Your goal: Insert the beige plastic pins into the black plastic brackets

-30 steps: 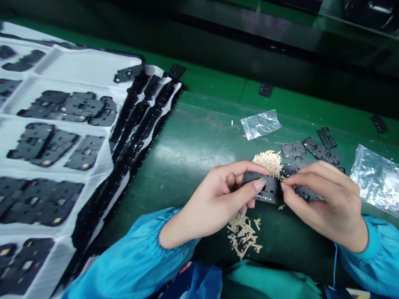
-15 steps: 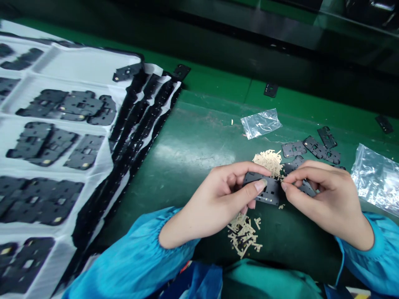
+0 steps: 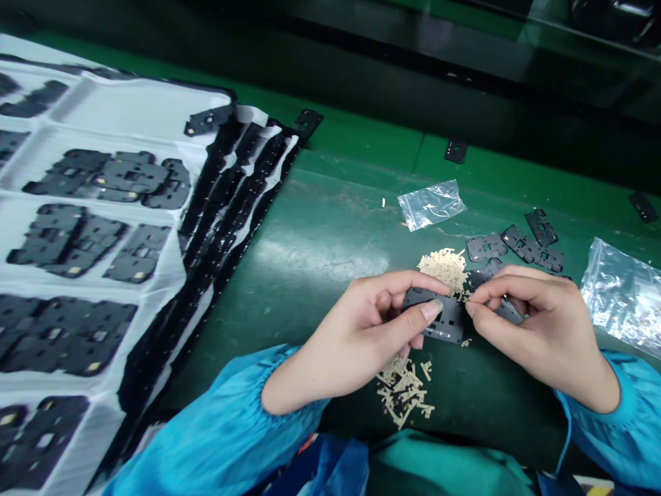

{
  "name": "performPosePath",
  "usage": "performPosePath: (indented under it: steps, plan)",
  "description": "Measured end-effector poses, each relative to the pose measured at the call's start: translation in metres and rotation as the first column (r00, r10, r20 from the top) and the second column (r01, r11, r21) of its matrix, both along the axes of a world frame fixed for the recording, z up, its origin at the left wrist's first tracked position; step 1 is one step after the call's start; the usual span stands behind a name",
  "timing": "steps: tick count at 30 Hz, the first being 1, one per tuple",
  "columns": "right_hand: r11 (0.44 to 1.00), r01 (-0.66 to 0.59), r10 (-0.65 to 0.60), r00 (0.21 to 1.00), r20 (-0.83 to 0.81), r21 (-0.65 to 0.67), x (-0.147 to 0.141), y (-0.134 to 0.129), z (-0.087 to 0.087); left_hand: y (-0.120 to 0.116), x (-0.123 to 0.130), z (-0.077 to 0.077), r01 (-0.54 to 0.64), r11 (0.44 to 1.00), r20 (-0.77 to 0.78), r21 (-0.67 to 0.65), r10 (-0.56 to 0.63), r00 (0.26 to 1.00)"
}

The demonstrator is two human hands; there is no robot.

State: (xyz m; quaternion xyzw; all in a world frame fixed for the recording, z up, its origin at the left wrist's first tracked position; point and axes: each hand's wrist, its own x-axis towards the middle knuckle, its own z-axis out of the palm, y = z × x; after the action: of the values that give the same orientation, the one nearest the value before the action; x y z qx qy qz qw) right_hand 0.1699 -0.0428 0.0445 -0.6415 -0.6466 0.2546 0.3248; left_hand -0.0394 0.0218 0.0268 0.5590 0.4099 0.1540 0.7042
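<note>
Right fingers (image 3: 483, 293) have curled in since the earlier frame, pinching the right edge of a black perforated plate (image 3: 443, 324) at lower middle of the frame, while left fingers (image 3: 428, 310) hold it narrowly from the other side. Beige strips (image 3: 447, 270) lie heaped just above and below the plate on the green surface (image 3: 320, 296), with more black plates (image 3: 485, 248) to the right.
</note>
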Motion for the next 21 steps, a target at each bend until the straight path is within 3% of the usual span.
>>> performPosePath:
  steps: [21]
  plan:
    - [0.995, 0.008, -0.020, 0.993, -0.115, -0.097, 0.0022, 0.0011, -0.0008, 0.0005, 0.0001, 0.0004, 0.028, 0.999, 0.015, 0.024, -0.029, 0.999]
